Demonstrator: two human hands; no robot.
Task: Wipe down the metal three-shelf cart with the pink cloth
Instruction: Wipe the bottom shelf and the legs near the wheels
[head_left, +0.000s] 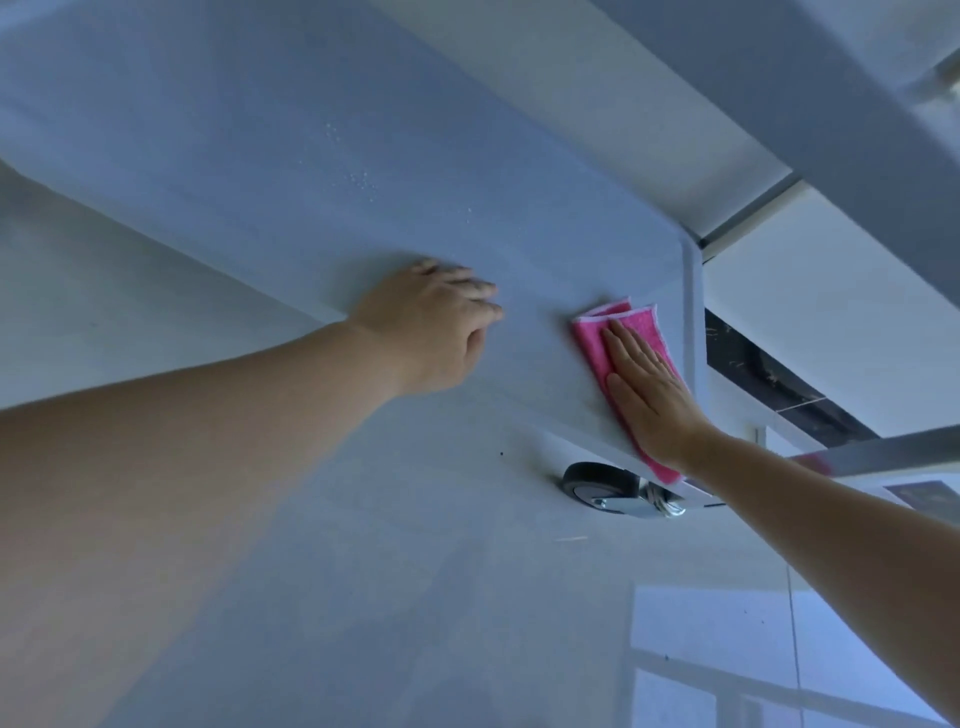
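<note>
A head-worn camera looks steeply down at the bottom shelf (311, 156) of a metal cart, with two bare arms reaching in from the lower corners

On the left, the left hand (431, 327) rests palm down on the shelf near its front edge. Its fingers lie loosely flat and hold nothing; it appears to brace the cart. Just beyond its fingertips, a few water droplets (361, 179) sit on the metal

To the right, well apart from that hand, the right hand (652, 395) lies flat with straight fingers on a folded pink cloth (595, 343). It presses the cloth down rather than gripping it. The cloth sticks out beyond the fingertips and to the thumb side, and a strip shows under the wrist at the shelf's front edge. It lies at the shelf's right front corner, just beside the upright corner post (691, 312)

The cloth looks soft, light and limp, so it would likely bunch or slide unless kept flat under the palm. The cart looks stiff and smooth, and likely to roll; a firm flat press on the shelf seems the sensible hold

Below the cloth, under the corner, a black caster wheel (597, 483) stands on the grey floor (415, 597)
</note>
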